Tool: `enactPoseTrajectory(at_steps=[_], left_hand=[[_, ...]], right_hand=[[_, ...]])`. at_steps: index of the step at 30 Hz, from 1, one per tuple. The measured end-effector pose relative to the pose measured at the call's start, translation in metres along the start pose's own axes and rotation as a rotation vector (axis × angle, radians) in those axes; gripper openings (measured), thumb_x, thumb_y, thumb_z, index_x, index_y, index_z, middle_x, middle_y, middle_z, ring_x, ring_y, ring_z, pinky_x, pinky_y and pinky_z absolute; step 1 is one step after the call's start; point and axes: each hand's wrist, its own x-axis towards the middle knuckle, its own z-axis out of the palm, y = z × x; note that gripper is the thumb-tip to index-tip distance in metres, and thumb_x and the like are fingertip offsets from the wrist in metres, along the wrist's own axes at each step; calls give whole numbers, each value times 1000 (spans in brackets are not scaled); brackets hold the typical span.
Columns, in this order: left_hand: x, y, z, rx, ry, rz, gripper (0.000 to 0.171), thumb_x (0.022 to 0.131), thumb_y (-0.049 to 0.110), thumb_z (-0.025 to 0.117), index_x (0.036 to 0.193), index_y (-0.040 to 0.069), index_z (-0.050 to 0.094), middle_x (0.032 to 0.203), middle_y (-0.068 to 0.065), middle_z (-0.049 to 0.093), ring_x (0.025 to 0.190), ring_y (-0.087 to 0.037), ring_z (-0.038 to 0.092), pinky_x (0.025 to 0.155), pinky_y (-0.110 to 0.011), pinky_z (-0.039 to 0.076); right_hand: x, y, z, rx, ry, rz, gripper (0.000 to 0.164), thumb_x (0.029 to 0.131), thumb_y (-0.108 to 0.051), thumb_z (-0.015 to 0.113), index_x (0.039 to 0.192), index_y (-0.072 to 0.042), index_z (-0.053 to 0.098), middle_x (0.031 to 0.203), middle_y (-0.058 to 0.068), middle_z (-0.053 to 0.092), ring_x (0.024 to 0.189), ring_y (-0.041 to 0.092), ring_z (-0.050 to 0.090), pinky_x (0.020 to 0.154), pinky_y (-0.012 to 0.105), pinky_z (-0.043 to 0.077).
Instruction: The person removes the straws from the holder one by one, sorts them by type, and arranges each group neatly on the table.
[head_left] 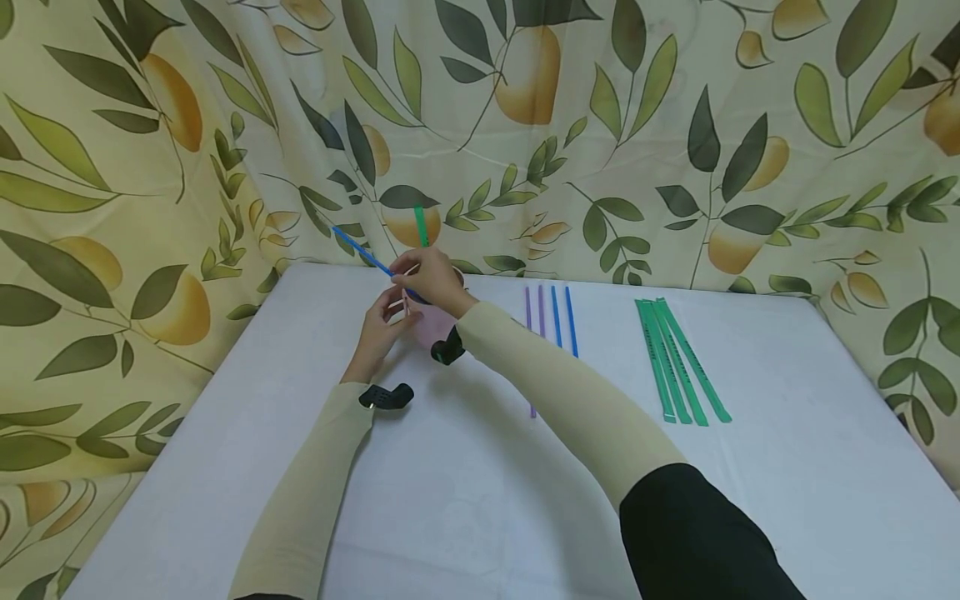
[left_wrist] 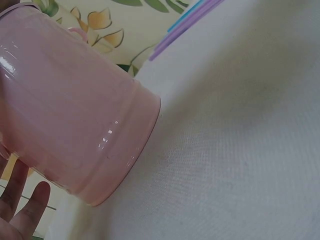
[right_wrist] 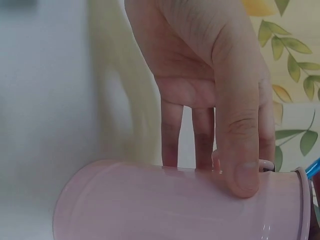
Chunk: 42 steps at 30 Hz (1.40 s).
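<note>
A pink metal bucket [head_left: 431,327] stands at the far left part of the white table, with a green strip [head_left: 422,225] sticking up from it. My left hand [head_left: 380,332] holds the bucket's left side; in the right wrist view its thumb [right_wrist: 245,172] presses on the wall near the rim. Over the rim, my right hand [head_left: 432,282] pinches a blue straw [head_left: 362,250] that slants up to the left. The right fingertips hide its lower end, and the bucket's inside is mostly hidden.
Right of the bucket lie two blue straws [head_left: 570,321] and purple straws [head_left: 541,308], partly covered by my right sleeve [head_left: 555,375]. Several flat green strips [head_left: 675,362] with dark print lie farther right. A leaf-patterned curtain [head_left: 480,167] hangs along the table's back edge.
</note>
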Motion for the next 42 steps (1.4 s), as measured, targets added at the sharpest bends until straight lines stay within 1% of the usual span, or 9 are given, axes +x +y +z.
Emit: enactPoseTrajectory(at_steps=[6, 10, 18, 24, 29, 32, 35, 39, 42], left_hand=[[0, -1, 0, -16, -8, -4, 62, 87, 16, 66, 142, 10, 37, 145, -11, 40, 134, -29, 37, 114, -43, 34], [-1, 2, -1, -54, -19, 9, 64, 86, 13, 67, 142, 9, 37, 144, -14, 40, 134, -31, 37, 113, -44, 34], [-14, 24, 1, -48, -31, 41, 61, 87, 7, 63, 141, -1, 35, 144, -22, 39, 132, -38, 37, 114, -51, 30], [-4, 6, 0, -52, -14, 50, 60, 87, 10, 65, 140, 3, 38, 143, -19, 41, 131, -34, 39, 115, -47, 31], [0, -3, 0, -42, 2, 55, 60, 86, 13, 67, 140, 7, 40, 142, -15, 43, 130, -31, 41, 113, -44, 34], [0, -3, 0, -46, 0, 63, 60, 86, 12, 67, 140, 6, 40, 142, -15, 43, 130, -32, 42, 113, -44, 34], [0, -2, 0, -58, -11, 70, 61, 86, 10, 67, 140, 5, 39, 143, -16, 42, 131, -33, 41, 114, -45, 33], [-5, 8, 0, -58, -29, 62, 61, 87, 7, 65, 141, 2, 37, 144, -19, 40, 132, -35, 39, 115, -46, 31], [-5, 9, -1, -50, -31, 50, 62, 87, 8, 65, 141, 3, 37, 145, -18, 39, 133, -34, 39, 114, -46, 32]], right_hand=[[3, 0, 1, 7, 26, -21, 18, 87, -20, 67, 102, -11, 72, 104, 5, 71, 96, 18, 65, 87, 33, 54], [3, -3, -2, 74, 44, -10, 21, 88, -18, 66, 106, -9, 71, 106, 7, 70, 97, 20, 65, 90, 33, 53], [4, -7, -8, 218, 96, 41, 23, 89, -14, 64, 109, -4, 69, 108, 12, 69, 94, 22, 65, 74, 24, 59], [6, -5, -14, 258, 156, 22, 22, 89, -15, 64, 108, -4, 69, 108, 11, 70, 96, 21, 66, 80, 24, 57], [4, -7, -21, 383, 178, 23, 24, 90, -12, 62, 111, -2, 66, 110, 15, 67, 100, 24, 65, 77, 28, 59], [3, -9, -26, 440, 193, 15, 25, 90, -10, 62, 112, 0, 65, 110, 18, 66, 100, 26, 65, 78, 31, 59], [4, -12, -31, 453, 205, -5, 26, 90, -9, 61, 113, 1, 64, 110, 19, 66, 99, 27, 65, 78, 33, 59], [4, -17, -39, 471, 210, -33, 25, 90, -10, 61, 113, 2, 64, 109, 19, 66, 99, 27, 66, 81, 37, 59], [5, -22, -45, 528, 213, -47, 26, 90, -9, 61, 112, 4, 63, 107, 20, 65, 90, 23, 66, 84, 43, 57]])
